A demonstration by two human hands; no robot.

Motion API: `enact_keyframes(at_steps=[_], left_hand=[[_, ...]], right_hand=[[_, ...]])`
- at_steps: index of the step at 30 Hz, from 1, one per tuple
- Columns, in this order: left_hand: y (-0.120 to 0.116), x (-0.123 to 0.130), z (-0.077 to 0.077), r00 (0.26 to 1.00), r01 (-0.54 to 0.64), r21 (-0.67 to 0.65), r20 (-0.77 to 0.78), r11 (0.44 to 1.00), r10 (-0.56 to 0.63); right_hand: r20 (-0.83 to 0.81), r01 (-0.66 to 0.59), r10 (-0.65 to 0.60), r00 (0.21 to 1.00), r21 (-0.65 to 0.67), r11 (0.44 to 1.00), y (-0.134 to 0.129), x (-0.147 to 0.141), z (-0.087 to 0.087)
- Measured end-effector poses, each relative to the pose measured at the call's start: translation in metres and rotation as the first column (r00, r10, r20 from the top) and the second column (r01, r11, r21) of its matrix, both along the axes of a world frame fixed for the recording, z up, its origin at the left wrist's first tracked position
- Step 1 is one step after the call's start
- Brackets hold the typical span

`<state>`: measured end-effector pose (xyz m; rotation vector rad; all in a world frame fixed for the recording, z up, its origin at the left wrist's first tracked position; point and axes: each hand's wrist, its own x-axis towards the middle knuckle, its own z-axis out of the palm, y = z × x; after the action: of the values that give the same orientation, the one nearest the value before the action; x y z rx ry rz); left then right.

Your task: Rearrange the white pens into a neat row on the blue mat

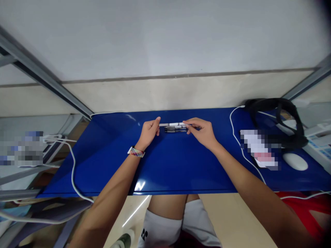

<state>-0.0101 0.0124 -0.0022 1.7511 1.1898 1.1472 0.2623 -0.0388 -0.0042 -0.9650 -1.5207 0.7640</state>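
A white pen (176,124) with a grey end is held level between my two hands, above the blue table. My left hand (150,130) pinches its grey end, thumb pointing up. The other end sits between the thumb and fingers of my right hand (201,130). Just below the held pen, several more pens (176,130), dark and white, lie side by side on the table. My right fingertips are close to their right ends; whether they touch is hard to see.
On the blue table (181,165) at right are a black headset-like strap (297,120), a blurred phone-like item (260,148), a white mouse (295,161) and a white cable (232,127). Another cable (73,168) hangs over the left edge. A wall (170,93) stands behind.
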Motion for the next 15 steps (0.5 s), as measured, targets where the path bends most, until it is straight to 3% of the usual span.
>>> enact_keyframes(at_steps=[2,6,12,15], left_hand=[[0.002,-0.001,-0.001,1.0,-0.025,0.002,0.006,1.0,0.025],[0.004,-0.002,-0.003,0.997,-0.049,-0.008,0.058,0.999,0.05],[-0.001,-0.001,-0.002,0.991,0.11,-0.047,0.085,0.993,-0.106],[-0.003,0.001,-0.002,0.99,0.128,-0.042,0.06,0.991,-0.125]], right_hand=[[-0.013,-0.012,0.012,1.0,-0.013,1.0,-0.002,-0.003,0.001],[-0.087,-0.05,0.036,0.996,-0.162,0.986,0.0,-0.008,-0.002],[-0.272,-0.119,0.035,0.962,-0.3,0.946,0.008,-0.003,-0.004],[-0.291,-0.123,0.033,0.956,-0.295,0.948,0.008,-0.003,-0.004]])
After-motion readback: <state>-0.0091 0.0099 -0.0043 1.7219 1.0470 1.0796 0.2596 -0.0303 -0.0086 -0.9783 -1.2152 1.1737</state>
